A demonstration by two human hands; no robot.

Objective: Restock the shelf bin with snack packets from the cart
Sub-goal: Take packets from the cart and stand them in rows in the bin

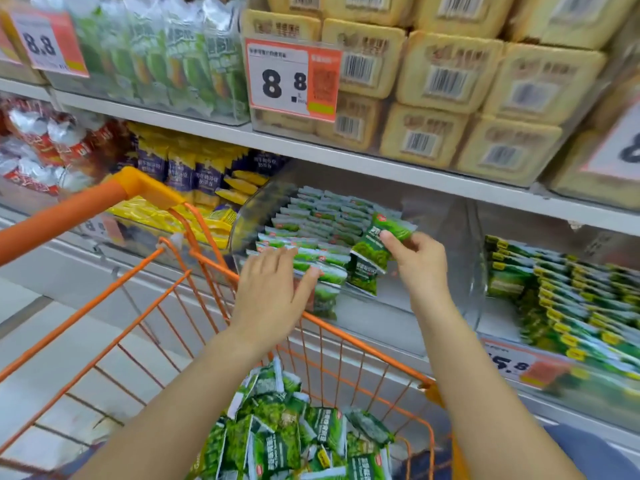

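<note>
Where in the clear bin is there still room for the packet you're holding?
The bare patch is the bin's right part, between the packet rows and the right wall, past the right hand gripping a packet. The left is crowded: rows fill it front to back, with the left hand flat on the front ones.

The shelf bin [446, 244] is a clear plastic tray on the lower shelf, its left part filled with rows of green snack packets [311, 220] standing on edge, its right part bare. One green packet [379, 242] is held tilted above the rows' right end. Nearer, the orange wire cart [194, 282] holds a loose heap of the same green packets [298, 438] lying at all angles.
</note>
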